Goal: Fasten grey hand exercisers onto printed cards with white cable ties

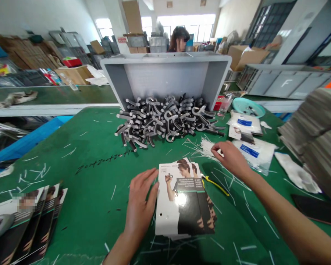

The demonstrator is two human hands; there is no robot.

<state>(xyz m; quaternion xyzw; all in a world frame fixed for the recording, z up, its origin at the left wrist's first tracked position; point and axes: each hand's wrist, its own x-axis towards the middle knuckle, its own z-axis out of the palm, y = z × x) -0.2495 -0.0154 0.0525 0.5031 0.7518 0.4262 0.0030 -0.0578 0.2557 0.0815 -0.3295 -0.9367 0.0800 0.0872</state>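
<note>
A stack of printed packaging cards (168, 217) for an adjustable grip strengthener lies in front of me, slightly fanned to the right. My left hand (142, 197) rests at the stack's left edge, fingers stretched out and thumb apart, with the fingertips touching the cards. My right hand (227, 156) is at the right end of a loose bundle of thin white cable ties (205, 146), thumb and fingers pinched together on the ties; how many they grip is hidden. Yellow-handled cutters (217, 185) lie just right of the cards.
Grey-and-black hand grips (160, 121) spill from a tipped grey crate (165, 79). More cards (41, 221) lie at left. On the right are bags of ties (255, 152), a turquoise bowl (248, 106), a white glove (296, 171) and stacked grey material (314, 136). Someone (179, 38) is behind the crate.
</note>
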